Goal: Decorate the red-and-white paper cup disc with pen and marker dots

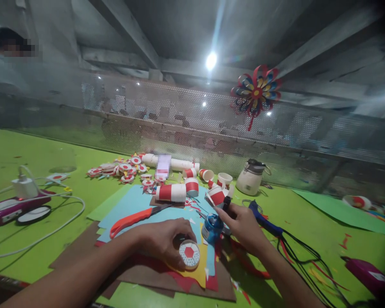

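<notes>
My left hand (162, 239) is curled over a small round disc (189, 254) w/ red centre and white dotted rim, fingers closed on its edge, pressing it down on the yellow paper (199, 267). Disc sits near the front edge of the paper stack, approx mid-table, just left of the blue pot (211, 227). My right hand (242, 224) is closed round a dark glue gun (226, 203), nozzle end down by the blue pot; can't tell if tip touches it. Black cord (295, 250) runs from that hand off to the right across the green table (25, 149).

Under the disc: yellow sheet on red, on brown card (80, 248), w/ light blue sheets (137, 201) behind. Orange-handled cutter (137, 217) lies diag. on the blue, just beyond my left hand, apart from it. Past that, red-and-white paper cups (173, 192), some lying, some upright, crowd the far edge of the sheets; a pile of finished discs (125, 167) further left. White kettle (252, 176) stands behind-right by the mesh fence (179, 124), where a paper pinwheel (256, 92) hangs.

Left side: white charger (25, 187) and cable, purple gadget (9, 207); open green betw. them and the stack. Right: green sheet (336, 209), scraps, magenta object (368, 276) near the front edge. Room is tight betw. my hands; freer to the front left.
</notes>
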The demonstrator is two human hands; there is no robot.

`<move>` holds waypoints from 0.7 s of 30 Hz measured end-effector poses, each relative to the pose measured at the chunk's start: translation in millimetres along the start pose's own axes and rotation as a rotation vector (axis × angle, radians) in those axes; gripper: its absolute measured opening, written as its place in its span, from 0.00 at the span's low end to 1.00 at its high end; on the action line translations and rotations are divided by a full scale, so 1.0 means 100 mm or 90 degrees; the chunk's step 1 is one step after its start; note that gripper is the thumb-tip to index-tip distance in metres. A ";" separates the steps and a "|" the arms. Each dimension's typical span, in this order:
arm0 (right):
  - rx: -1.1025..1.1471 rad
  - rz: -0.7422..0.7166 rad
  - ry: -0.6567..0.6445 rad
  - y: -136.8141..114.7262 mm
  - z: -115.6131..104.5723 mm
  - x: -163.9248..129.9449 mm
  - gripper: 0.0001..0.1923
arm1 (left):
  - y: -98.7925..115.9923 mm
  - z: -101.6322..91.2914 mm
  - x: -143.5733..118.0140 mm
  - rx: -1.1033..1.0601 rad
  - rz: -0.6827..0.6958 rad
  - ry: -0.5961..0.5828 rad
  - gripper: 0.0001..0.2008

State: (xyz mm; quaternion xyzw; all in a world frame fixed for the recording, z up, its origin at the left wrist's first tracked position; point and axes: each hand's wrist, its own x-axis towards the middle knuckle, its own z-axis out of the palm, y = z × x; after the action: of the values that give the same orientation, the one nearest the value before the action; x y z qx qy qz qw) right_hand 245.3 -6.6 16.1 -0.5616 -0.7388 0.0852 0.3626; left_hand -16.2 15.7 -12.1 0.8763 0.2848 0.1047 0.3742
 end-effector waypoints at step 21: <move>0.007 -0.011 -0.005 -0.01 0.01 -0.03 0.21 | -0.04 0.01 0.02 0.011 0.002 -0.001 0.33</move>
State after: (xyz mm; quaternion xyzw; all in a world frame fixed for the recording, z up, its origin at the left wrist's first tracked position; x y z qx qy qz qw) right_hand 243.7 -9.4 14.4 -0.5531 -0.7445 0.0886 0.3633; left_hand -16.1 18.7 -16.0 0.8802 0.2839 0.1023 0.3663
